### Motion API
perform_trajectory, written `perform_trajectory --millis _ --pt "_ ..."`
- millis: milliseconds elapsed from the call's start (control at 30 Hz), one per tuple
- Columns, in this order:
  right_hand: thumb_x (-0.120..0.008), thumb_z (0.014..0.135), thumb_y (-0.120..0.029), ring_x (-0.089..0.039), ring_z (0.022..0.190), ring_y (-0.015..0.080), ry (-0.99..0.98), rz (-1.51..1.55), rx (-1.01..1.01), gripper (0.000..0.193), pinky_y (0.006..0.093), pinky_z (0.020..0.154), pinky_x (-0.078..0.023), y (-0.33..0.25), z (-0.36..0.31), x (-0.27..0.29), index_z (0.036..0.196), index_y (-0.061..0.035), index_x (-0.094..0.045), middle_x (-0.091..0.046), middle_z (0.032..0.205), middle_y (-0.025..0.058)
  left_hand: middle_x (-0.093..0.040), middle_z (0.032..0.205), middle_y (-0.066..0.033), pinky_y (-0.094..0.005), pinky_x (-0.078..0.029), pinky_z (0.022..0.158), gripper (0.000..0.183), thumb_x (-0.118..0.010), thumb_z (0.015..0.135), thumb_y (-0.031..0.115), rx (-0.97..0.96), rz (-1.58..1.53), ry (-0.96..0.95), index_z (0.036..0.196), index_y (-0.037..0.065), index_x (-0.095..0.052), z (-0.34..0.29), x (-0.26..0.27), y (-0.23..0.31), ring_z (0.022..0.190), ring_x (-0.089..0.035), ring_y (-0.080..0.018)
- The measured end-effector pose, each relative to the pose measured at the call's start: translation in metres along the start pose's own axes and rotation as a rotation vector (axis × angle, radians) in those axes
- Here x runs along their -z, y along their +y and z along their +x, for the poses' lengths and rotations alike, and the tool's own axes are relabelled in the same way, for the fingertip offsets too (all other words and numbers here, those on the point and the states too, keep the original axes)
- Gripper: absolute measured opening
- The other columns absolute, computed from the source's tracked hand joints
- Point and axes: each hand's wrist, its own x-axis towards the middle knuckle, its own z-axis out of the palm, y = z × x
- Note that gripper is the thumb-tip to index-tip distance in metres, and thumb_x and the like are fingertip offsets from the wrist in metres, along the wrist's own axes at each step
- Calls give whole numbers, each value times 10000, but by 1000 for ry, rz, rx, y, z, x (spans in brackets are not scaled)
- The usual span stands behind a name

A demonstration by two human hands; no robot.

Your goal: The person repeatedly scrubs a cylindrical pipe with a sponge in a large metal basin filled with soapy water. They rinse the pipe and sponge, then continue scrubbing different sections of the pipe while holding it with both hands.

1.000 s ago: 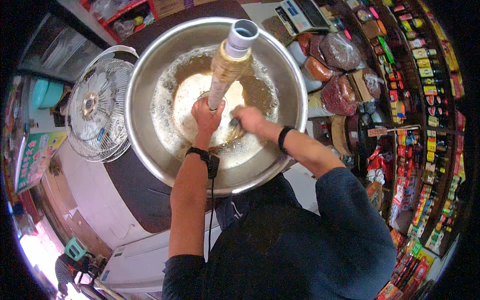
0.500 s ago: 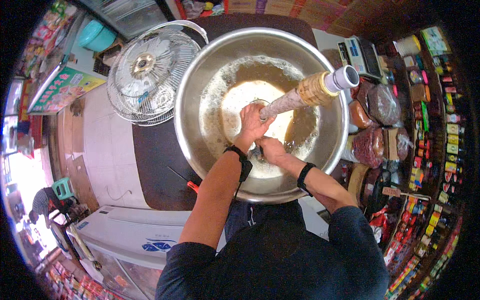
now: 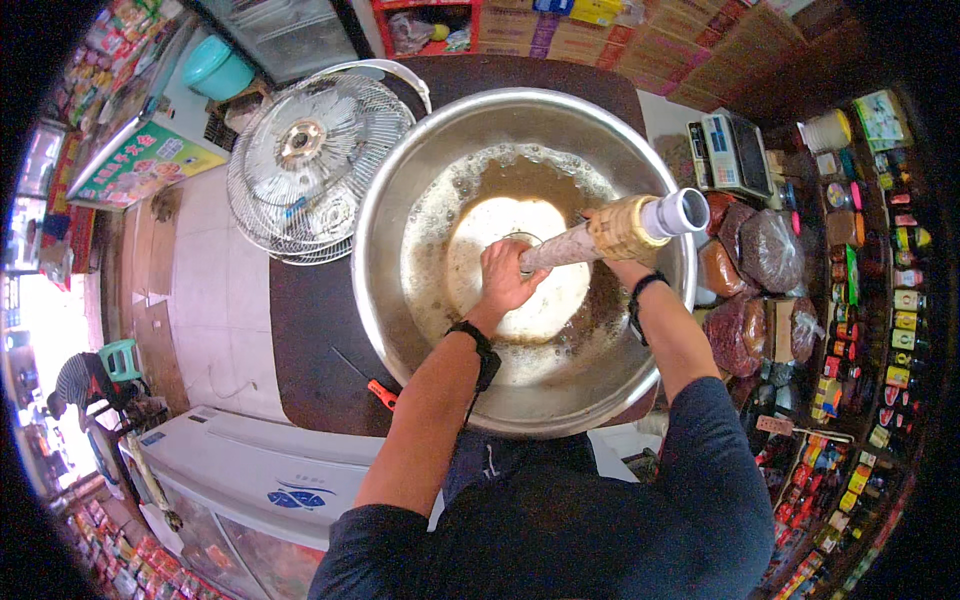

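Note:
A large steel basin (image 3: 378, 335) in front of me holds brownish, foamy water (image 3: 440, 185). A fan stand pole (image 3: 562, 247) leans up out of it toward the right, with a worn yellowish wrapped section and a grey tube end on top. A pale round shape (image 3: 470, 230) lies around its foot, partly under the water. My left hand (image 3: 507, 277) grips the pole low down. My right hand (image 3: 628, 268) is closed round the pole from behind, near the wrapped section, which hides most of its fingers. Both wrists wear dark bands.
Wire fan guards (image 3: 300, 190) lie on the dark table (image 3: 310, 330) left of the basin, and a red-handled screwdriver (image 3: 382, 394) nearer me. A white chest freezer (image 3: 250, 450) stands at the lower left. Scales (image 3: 735, 155), filled bags (image 3: 770, 250) and stocked shelves line the right.
My right hand has moved from the foot of the pole up and right to its upper part. My left hand stays low on the pole. The view has shifted slightly.

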Motion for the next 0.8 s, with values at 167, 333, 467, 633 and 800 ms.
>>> perform_trajectory --millis 167,333,467,633,800 --pt "-630 905 -134 -727 999 397 -164 -740 -251 329 520 865 -588 -11 -32 -11 1208 -10 -650 -750 1026 226 -650 1211 -162 -531 -373 1064 594 -827 776 487 7 78 -41 1188 92 -660 3 -11 -13 1214 -556 -367" --pt "-587 847 -51 -729 964 430 -334 -700 -450 375 519 851 -595 -68 -113 -6 1220 -30 -616 -739 1022 252 -662 1115 -166 -545 -407 983 527 -815 787 482 55 -89 -128 1102 84 -674 7 -9 -15 1118 -589 -386" --pt "-556 880 -37 -734 996 405 -475 -686 -515 349 504 860 -602 -127 -149 -39 1223 -26 -622 -727 1093 269 -668 1057 -162 -550 -414 963 536 -780 832 528 -7 -45 -72 1081 66 -672 9 -6 -10 1079 -599 -392" --pt "-529 894 -11 -725 1040 384 -298 -740 -253 532 490 863 -606 -147 -174 -65 1417 -99 -580 -691 1183 216 -662 1076 -161 -551 -409 963 587 -728 874 589 -25 -63 -73 1091 47 -667 8 -5 -9 1082 -592 -395" --pt "-553 975 -107 -705 1062 410 -342 -737 -409 465 473 910 -576 -131 -86 -1 1440 -105 -563 -706 1167 231 -665 1069 -154 -564 -412 940 562 -745 866 555 12 -60 -95 1099 52 -654 8 -11 -15 1051 -601 -398"
